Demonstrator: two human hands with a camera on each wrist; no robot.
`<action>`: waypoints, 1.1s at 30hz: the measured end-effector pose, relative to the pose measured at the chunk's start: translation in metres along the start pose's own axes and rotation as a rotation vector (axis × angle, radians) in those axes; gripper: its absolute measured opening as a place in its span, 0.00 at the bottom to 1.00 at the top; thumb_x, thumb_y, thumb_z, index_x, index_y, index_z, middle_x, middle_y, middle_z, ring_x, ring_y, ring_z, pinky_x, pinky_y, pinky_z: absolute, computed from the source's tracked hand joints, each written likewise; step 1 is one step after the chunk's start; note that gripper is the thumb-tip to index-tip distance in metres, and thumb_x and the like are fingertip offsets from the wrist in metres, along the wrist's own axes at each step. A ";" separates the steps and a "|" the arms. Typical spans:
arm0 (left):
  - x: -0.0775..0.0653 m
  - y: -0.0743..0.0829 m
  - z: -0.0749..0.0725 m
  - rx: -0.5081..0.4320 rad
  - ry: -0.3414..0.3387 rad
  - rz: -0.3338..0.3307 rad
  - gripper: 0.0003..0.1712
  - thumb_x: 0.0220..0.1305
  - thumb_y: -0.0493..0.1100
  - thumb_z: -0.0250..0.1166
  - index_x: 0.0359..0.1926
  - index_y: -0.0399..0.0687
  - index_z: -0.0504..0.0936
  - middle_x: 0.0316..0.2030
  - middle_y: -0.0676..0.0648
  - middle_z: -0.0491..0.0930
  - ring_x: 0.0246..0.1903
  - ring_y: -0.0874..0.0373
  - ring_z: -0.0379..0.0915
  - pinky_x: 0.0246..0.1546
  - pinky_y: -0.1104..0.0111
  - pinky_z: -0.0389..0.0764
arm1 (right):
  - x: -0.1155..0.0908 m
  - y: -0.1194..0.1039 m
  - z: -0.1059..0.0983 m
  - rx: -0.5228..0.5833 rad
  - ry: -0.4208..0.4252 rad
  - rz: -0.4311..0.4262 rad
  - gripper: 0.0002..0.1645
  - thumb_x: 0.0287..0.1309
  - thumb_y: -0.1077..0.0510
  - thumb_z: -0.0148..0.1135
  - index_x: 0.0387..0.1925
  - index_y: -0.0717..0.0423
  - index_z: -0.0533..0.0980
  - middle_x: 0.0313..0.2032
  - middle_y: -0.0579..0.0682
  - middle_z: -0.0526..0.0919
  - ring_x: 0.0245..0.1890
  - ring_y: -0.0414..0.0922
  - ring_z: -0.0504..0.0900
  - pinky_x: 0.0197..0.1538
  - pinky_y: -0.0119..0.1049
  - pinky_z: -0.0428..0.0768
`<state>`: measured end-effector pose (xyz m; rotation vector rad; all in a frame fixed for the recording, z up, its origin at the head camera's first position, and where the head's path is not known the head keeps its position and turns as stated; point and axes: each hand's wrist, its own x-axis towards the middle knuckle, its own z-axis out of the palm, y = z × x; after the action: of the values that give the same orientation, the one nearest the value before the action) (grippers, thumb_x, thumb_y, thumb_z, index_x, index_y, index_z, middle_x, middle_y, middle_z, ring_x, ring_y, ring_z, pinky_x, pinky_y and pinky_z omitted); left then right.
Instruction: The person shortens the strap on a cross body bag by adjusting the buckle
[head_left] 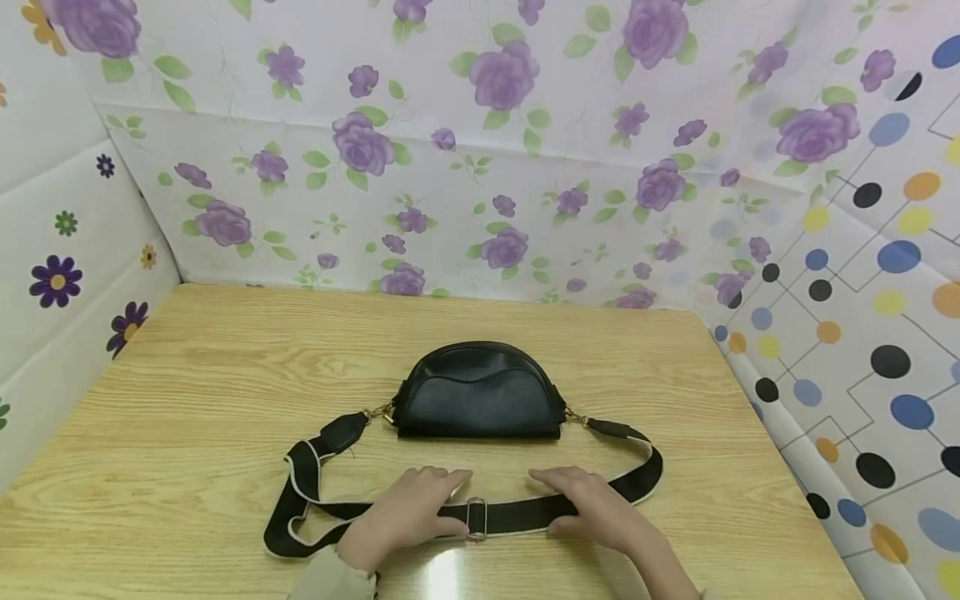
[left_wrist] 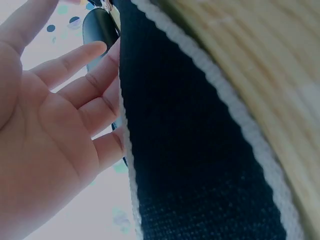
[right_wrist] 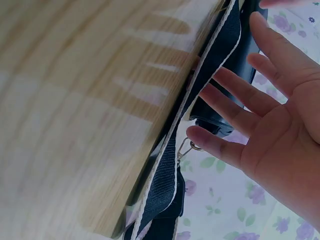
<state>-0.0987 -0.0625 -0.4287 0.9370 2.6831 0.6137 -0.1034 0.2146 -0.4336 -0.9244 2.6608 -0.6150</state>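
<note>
A black half-moon handbag (head_left: 480,404) lies near the middle of the wooden table. Its black strap (head_left: 517,516), edged in white, loops round in front of the bag. At the strap's front stretch sits a metal slider buckle (head_left: 476,537). My left hand (head_left: 408,510) is over the strap left of the buckle, fingers spread and pointing toward it. On the other side, my right hand (head_left: 596,508) is above the strap with its fingers extended. Both wrist views show loosely straight fingers (left_wrist: 102,107) beside the strap's edge, with nothing gripped.
Gold clips (head_left: 573,415) join the strap to the bag's ends. To the left the strap (head_left: 281,521) lies folded and twisted. A flowered cloth (head_left: 450,192) hangs behind the table (head_left: 225,358), and a dotted cloth (head_left: 862,333) borders its right side.
</note>
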 end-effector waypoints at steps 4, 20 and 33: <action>0.000 0.000 0.001 -0.008 -0.002 0.010 0.35 0.45 0.56 0.69 0.52 0.42 0.74 0.37 0.47 0.77 0.38 0.53 0.72 0.38 0.62 0.72 | 0.001 -0.001 -0.001 -0.033 -0.021 0.015 0.38 0.41 0.53 0.69 0.58 0.54 0.68 0.52 0.47 0.74 0.50 0.47 0.71 0.49 0.45 0.70; 0.002 -0.001 0.005 0.010 -0.043 0.017 0.26 0.35 0.47 0.75 0.40 0.47 0.79 0.28 0.54 0.70 0.29 0.60 0.66 0.29 0.68 0.69 | 0.007 0.000 0.003 -0.050 -0.047 -0.036 0.30 0.36 0.56 0.72 0.47 0.53 0.76 0.35 0.40 0.76 0.35 0.36 0.71 0.36 0.33 0.72; 0.004 0.001 0.006 0.012 -0.047 0.034 0.20 0.36 0.46 0.75 0.33 0.48 0.78 0.26 0.55 0.70 0.26 0.62 0.66 0.27 0.69 0.70 | 0.010 -0.003 0.003 -0.013 -0.074 -0.011 0.11 0.48 0.55 0.64 0.37 0.47 0.80 0.33 0.35 0.77 0.35 0.35 0.73 0.36 0.35 0.72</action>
<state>-0.0994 -0.0576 -0.4343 0.9901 2.6370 0.5761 -0.1087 0.2049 -0.4358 -0.9477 2.5984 -0.5560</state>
